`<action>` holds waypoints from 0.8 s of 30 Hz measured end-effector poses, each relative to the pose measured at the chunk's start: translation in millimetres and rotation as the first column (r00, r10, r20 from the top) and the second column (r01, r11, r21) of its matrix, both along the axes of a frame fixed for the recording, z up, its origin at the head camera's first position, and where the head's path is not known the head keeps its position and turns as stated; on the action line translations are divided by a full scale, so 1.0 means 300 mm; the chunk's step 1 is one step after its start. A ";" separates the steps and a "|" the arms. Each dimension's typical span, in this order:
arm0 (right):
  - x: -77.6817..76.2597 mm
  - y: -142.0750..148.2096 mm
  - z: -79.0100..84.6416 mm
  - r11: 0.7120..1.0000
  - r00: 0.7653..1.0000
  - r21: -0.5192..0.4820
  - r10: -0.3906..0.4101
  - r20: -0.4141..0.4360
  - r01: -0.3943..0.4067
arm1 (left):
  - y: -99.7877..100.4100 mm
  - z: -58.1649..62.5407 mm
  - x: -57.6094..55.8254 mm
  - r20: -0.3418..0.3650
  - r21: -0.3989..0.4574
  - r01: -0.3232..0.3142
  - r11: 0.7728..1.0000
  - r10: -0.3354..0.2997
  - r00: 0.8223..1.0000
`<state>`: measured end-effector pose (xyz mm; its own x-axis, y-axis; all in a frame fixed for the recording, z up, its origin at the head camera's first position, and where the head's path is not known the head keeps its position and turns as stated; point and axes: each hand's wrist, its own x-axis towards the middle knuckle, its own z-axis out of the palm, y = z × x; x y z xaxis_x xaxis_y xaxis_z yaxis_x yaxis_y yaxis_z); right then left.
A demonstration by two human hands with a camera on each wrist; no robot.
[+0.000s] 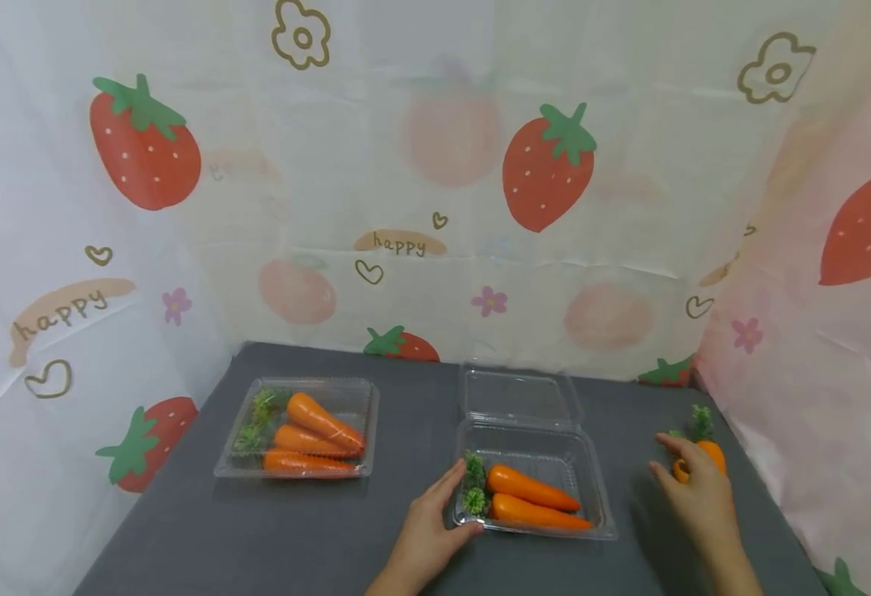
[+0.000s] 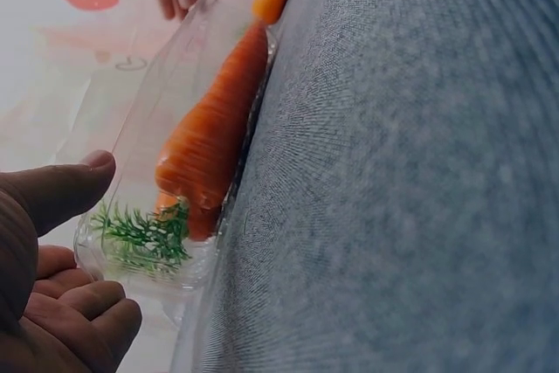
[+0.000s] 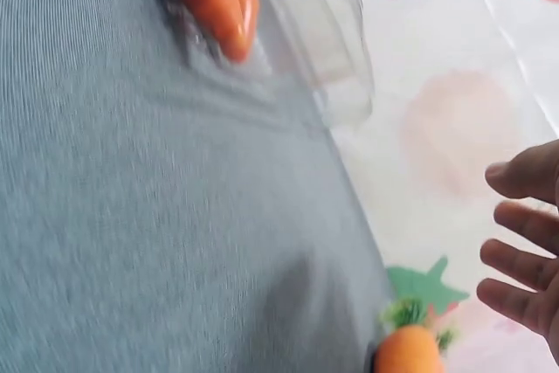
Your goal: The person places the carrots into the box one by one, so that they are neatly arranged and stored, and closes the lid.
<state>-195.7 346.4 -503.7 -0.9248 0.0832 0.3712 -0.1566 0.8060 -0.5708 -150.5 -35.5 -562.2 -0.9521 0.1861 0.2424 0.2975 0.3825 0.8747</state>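
While left hand and right hand are spread, an open box holds two carrots, a closed box three.

1 tan patch on the back cloth reads "happy"; 1 more patch on the left cloth also reads "happy".

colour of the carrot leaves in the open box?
Green. The leaves show best in the left wrist view.

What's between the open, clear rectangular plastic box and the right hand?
The head view shows only bare grey tabletop between the box and right hand.
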 end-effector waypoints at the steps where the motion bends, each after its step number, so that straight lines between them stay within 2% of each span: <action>1: 0.000 0.011 -0.003 1.000 1.000 0.000 -0.020 0.020 0.020 | -0.002 -0.001 -0.001 -0.003 -0.001 -0.003 1.000 0.003 1.000; 7: 0.008 0.068 -0.019 0.992 0.988 -0.027 -0.122 0.094 0.125 | -0.004 -0.005 -0.004 -0.016 -0.011 0.000 1.000 0.000 1.000; 16: 0.005 0.121 -0.059 0.976 0.959 -0.024 -0.208 0.193 0.216 | 0.000 0.008 0.002 -0.021 -0.033 -0.009 0.999 0.008 1.000; 20: 0.003 0.135 -0.066 0.976 0.949 0.000 -0.213 0.231 0.219 | -0.003 0.012 0.002 -0.010 -0.030 -0.002 1.000 0.002 1.000; 24: -0.004 0.147 -0.069 0.976 0.929 0.017 -0.212 0.303 0.217 | -0.005 0.013 0.003 -0.001 -0.030 0.005 1.000 -0.005 1.000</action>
